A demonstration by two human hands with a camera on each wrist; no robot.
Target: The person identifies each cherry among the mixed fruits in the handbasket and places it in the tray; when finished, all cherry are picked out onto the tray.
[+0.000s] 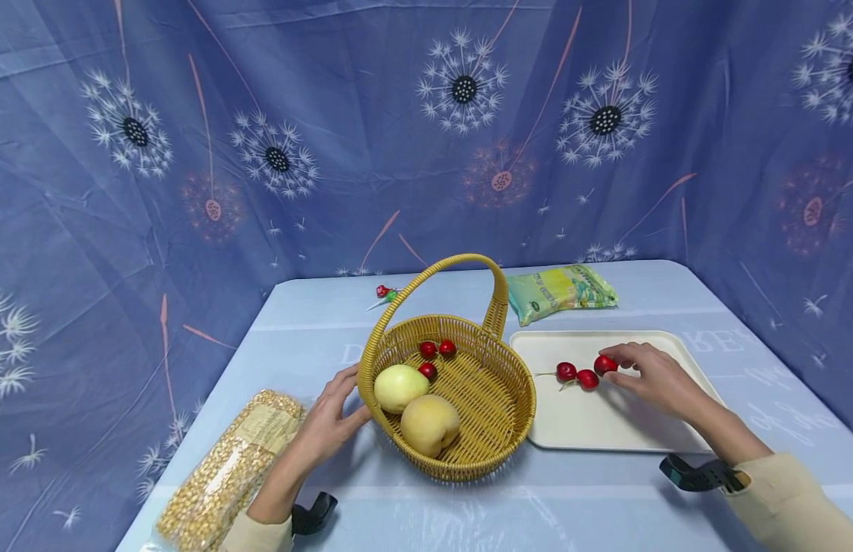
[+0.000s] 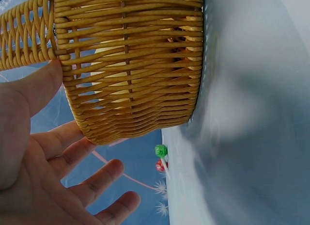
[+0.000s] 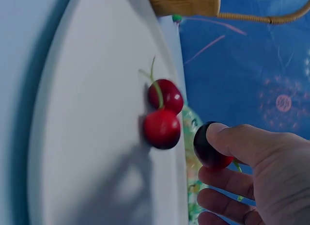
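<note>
A wicker basket [image 1: 491,414] with a tall handle stands mid-table, holding a pale green fruit [image 1: 398,387], a yellow peach-like fruit [image 1: 429,425] and three red cherries [image 1: 447,349]. At its left side is my left hand [image 1: 327,422]; in the left wrist view the thumb [image 2: 46,84] touches the weave by the handle's base, other fingers extended and spread. Over the cream tray [image 1: 571,431], my right hand [image 1: 657,379] pinches a dark red cherry [image 3: 208,147] between thumb and fingers. Two stemmed cherries [image 3: 162,129] lie together on the tray beside it.
A clear bag of yellow kernels [image 1: 222,475] lies at the front left. Behind the tray is a green and yellow packet [image 1: 562,293]. Red and green lollipops [image 1: 383,292] lie behind the basket. A blue dandelion-print cloth [image 1: 371,153] hangs beyond the table.
</note>
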